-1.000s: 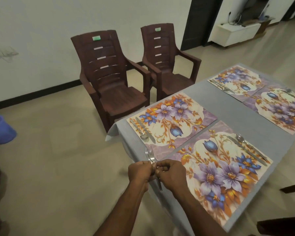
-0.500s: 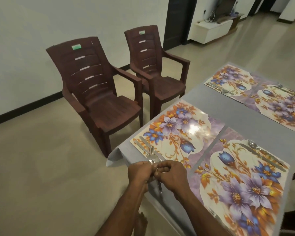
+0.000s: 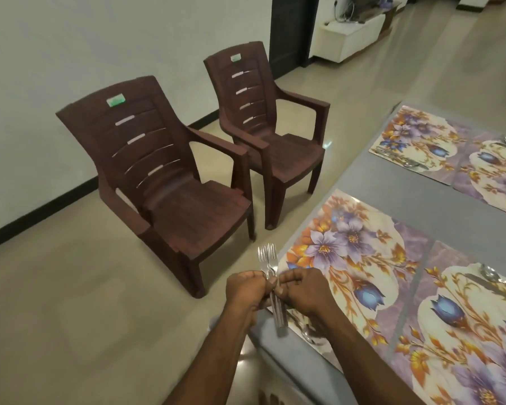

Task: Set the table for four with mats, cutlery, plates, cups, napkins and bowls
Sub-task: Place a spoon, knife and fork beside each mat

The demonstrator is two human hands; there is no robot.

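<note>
1. We see both hands meeting just off the near corner of the tabletop (image 3: 392, 182), which is covered in a grey cloth.
2. The left hand (image 3: 244, 290) has its fingers curled round a small bundle of forks (image 3: 268, 260), and the right hand (image 3: 303, 290) pinches the same bundle from the other side.
3. The forks stand nearly upright, tines up above the knuckles, with the handles hanging below the hands over the tabletop edge; we cannot tell how many there are.
4. Four floral mats lie on the cloth in two pairs. The nearest left mat (image 3: 362, 258) sits just beside the hands, touching edge to edge with the near right mat (image 3: 465, 331).
5. Well apart, further along, the far left mat (image 3: 415, 135) adjoins the far right mat (image 3: 497, 176).
6. On the near right mat we see a spoon and knife (image 3: 492, 277) lying side by side at its far edge.
7. Another spoon (image 3: 308, 334) shows on the near left mat, partly hidden under the right forearm.
8. Cutlery (image 3: 403, 159) also lies on the far left mat, and more at the top of the far right mat, too small for us to sort.
9. Two brown plastic armchairs stand on the floor beside the tabletop: the nearer chair (image 3: 164, 185) and the farther chair (image 3: 263, 118), both facing it.
</note>
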